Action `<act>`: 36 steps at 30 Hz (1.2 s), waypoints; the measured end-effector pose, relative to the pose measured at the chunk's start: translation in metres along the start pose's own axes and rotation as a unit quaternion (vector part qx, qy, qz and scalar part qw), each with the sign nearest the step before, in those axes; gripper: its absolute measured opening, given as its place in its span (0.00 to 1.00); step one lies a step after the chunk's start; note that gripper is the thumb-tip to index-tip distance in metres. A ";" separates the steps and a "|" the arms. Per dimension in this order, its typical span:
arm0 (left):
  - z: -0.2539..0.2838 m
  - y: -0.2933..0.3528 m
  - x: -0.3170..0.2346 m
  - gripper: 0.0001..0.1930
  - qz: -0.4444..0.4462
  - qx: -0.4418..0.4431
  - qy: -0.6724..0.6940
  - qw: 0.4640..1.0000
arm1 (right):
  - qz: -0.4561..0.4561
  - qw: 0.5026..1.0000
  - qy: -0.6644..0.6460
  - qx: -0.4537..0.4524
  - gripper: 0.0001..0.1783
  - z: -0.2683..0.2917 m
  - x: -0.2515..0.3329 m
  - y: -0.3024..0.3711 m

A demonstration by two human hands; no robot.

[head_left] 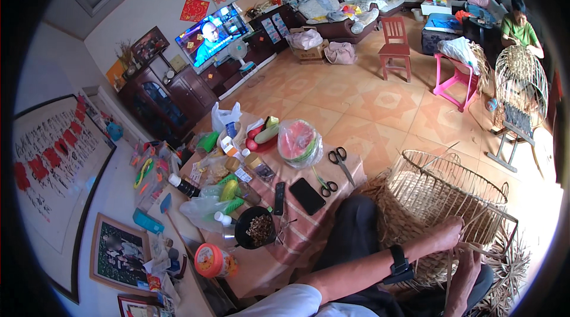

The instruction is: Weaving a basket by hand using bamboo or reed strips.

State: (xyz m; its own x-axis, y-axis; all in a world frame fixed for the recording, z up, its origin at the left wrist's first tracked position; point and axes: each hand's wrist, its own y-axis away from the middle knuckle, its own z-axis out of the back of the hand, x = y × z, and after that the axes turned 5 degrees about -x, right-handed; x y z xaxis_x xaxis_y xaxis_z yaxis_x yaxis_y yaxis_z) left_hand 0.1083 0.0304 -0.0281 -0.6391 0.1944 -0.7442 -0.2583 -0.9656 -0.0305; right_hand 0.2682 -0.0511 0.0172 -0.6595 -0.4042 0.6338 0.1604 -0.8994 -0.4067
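Observation:
A half-woven straw basket (414,213) on a wire frame leans against my legs, its bare wire ribs showing on the far side. My left hand (446,235), with a black band on the wrist, is closed at the basket's near right edge, pinching a straw strand. Just below and to the right of it, my right hand (468,262) is also closed on a pale straw strand (490,252) beside the wire rim. My fingertips are partly hidden. Loose straw (509,272) spreads out to the right of the basket.
A cloth-covered table (350,168) at left holds scissors (339,165), a phone (307,196), a remote (279,198), a wrapped watermelon (298,143) and a black bowl (255,228). Far right, a person (522,29) works on another basket (522,79), near a pink stool (457,79).

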 end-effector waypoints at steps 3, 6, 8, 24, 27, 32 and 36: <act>0.002 -0.001 -0.001 0.03 -0.064 -0.037 0.018 0.997 | 0.006 0.998 0.059 -0.014 0.17 -0.005 -0.002 0.009; 0.007 -0.002 -0.011 0.03 0.011 0.010 0.101 0.995 | 0.006 0.996 0.091 -0.006 0.18 -0.005 -0.009 0.014; 0.005 -0.003 -0.005 0.03 -0.003 -0.029 0.068 0.997 | 0.003 0.995 0.094 -0.013 0.19 -0.009 -0.010 0.017; -0.005 0.003 -0.014 0.11 0.029 -0.104 0.069 0.992 | 0.037 0.992 0.110 0.052 0.24 0.000 -0.021 0.017; -0.010 -0.002 -0.007 0.10 0.047 -0.107 0.060 0.991 | 0.004 0.991 0.101 0.091 0.26 0.000 -0.018 0.013; 0.000 -0.003 -0.021 0.08 0.075 -0.043 0.078 0.993 | 0.032 0.992 0.119 0.011 0.20 -0.010 -0.020 0.019; -0.002 -0.005 -0.015 0.08 0.061 -0.054 0.027 0.996 | -0.012 0.983 0.156 0.094 0.30 -0.009 -0.008 0.032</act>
State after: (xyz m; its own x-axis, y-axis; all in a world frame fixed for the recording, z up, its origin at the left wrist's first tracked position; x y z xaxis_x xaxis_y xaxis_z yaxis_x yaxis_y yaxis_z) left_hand 0.1202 0.0319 -0.0182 -0.6197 0.0666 -0.7820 -0.0996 -0.9950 -0.0059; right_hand 0.2723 -0.0753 -0.0066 -0.8535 -0.3383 0.3964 0.2558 -0.9347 -0.2469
